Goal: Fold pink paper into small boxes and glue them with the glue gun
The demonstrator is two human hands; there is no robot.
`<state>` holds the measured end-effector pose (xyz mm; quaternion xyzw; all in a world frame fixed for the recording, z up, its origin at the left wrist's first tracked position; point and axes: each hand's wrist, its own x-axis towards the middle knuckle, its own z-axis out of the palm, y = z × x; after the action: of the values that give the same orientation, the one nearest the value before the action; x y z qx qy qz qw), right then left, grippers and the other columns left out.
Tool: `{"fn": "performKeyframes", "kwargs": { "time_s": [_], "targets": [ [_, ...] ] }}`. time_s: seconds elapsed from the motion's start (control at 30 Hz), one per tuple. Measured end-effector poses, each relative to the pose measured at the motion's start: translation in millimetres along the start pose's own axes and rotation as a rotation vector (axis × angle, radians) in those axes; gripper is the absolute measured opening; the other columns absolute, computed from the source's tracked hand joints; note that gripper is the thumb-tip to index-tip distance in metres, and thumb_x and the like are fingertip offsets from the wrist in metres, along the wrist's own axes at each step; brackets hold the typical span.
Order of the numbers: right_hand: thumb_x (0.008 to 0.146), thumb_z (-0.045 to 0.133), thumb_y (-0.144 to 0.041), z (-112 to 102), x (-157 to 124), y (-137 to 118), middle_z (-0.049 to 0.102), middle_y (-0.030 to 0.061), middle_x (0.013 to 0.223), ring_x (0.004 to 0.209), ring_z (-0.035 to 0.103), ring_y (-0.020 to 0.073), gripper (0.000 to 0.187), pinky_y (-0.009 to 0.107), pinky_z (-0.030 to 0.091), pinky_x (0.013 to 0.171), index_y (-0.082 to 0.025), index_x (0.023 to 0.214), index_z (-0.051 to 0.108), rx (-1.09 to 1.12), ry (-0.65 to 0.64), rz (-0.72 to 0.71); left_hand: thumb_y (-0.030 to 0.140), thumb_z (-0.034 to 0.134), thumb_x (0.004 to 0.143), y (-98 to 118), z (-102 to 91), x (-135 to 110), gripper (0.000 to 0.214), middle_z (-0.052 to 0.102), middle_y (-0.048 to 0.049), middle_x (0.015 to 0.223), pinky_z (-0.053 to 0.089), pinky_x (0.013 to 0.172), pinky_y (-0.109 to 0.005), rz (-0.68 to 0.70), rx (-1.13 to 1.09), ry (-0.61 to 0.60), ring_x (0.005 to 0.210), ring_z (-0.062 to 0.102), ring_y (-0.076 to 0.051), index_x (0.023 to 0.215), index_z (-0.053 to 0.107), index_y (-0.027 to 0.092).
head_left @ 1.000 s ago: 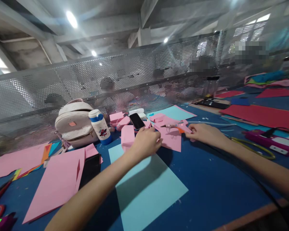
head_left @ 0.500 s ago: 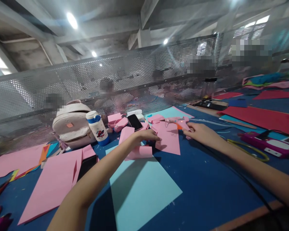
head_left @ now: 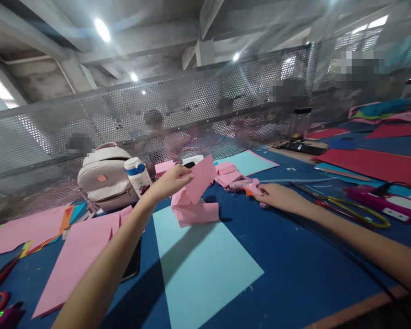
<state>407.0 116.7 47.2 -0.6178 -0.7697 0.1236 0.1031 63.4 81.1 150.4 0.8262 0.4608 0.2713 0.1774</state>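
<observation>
My left hand (head_left: 173, 183) pinches a small sheet of pink paper (head_left: 202, 178), held up on edge above the table. Just below it, a folded pink paper piece (head_left: 198, 214) lies on the far end of a light blue sheet (head_left: 205, 269). At the right, my right hand (head_left: 276, 196) is closed on the handle of a pink glue gun (head_left: 248, 185), whose nozzle points left. Several small pink paper boxes (head_left: 226, 169) sit behind the glue gun. The sheet partly covers the things beyond it.
A white backpack (head_left: 106, 178) and a white bottle (head_left: 137, 176) stand at the back left, before a perforated metal screen (head_left: 192, 109). Pink sheets (head_left: 78, 251) lie at left. Yellow-handled scissors (head_left: 359, 212), a purple device (head_left: 380, 203) and red sheets (head_left: 373, 167) are at right.
My left hand has lifted the pink sheet off the table and carried it left. The glue gun in my right hand has shifted slightly left and nearer. The scissors are now more exposed.
</observation>
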Motion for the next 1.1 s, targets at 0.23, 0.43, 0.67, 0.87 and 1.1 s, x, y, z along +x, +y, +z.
{"fn": "performKeyframes", "kwargs": {
  "time_s": [0.23,0.43,0.67,0.87,1.1],
  "targets": [
    [0.087,0.051,-0.042,7,3,-6,0.074,0.0089,0.076,0.071,0.069,0.0241,0.03,0.027,0.036,0.055,-0.018,0.078,0.065,-0.012,-0.067,-0.043,0.031,0.05,0.093,-1,1.5,-12,0.039,0.054,-0.0132,0.13,0.044,0.101,-0.038,0.064,-0.019,0.125,0.121,0.054,-0.024,0.126,0.062,0.013],
    [0.09,0.048,-0.048,3,-4,-7,0.073,0.0068,0.072,0.069,0.069,0.0239,0.034,0.027,0.035,0.057,-0.02,0.076,0.061,-0.038,-0.059,-0.076,0.028,0.049,0.096,12,2.9,-22,0.041,0.054,-0.0129,0.13,0.045,0.101,-0.037,0.119,-0.029,0.182,0.118,0.055,-0.023,0.134,0.057,0.013],
    [0.092,0.044,-0.052,-12,-16,-26,0.069,0.0064,0.073,0.068,0.066,0.0234,0.036,0.028,0.04,0.057,-0.02,0.09,0.06,0.074,0.087,-0.122,0.025,0.051,0.096,33,10.5,-35,0.044,0.054,-0.0151,0.134,0.032,0.115,-0.049,0.193,-0.005,0.236,0.136,0.042,-0.03,0.138,0.054,0.013],
    [0.079,0.067,-0.059,-29,1,-57,0.038,0.0147,0.152,0.129,0.052,0.0327,0.09,0.045,0.053,0.096,-0.026,0.152,0.025,0.487,0.342,-0.478,0.011,0.045,0.095,61,23.3,-33,0.037,0.054,-0.014,0.139,0.036,0.114,-0.043,0.574,-0.095,0.216,0.133,0.048,-0.025,0.129,0.058,0.017],
    [0.089,0.065,-0.036,-64,30,-85,0.059,0.0045,0.139,0.133,0.048,0.0279,0.02,0.049,0.039,0.111,-0.026,0.105,0.07,0.196,0.541,-0.901,-0.006,0.032,0.086,57,15.7,-30,0.055,0.065,-0.011,0.129,0.042,0.108,-0.041,0.655,-0.037,0.365,0.125,0.056,-0.021,0.123,0.065,0.019]
  ]
}}
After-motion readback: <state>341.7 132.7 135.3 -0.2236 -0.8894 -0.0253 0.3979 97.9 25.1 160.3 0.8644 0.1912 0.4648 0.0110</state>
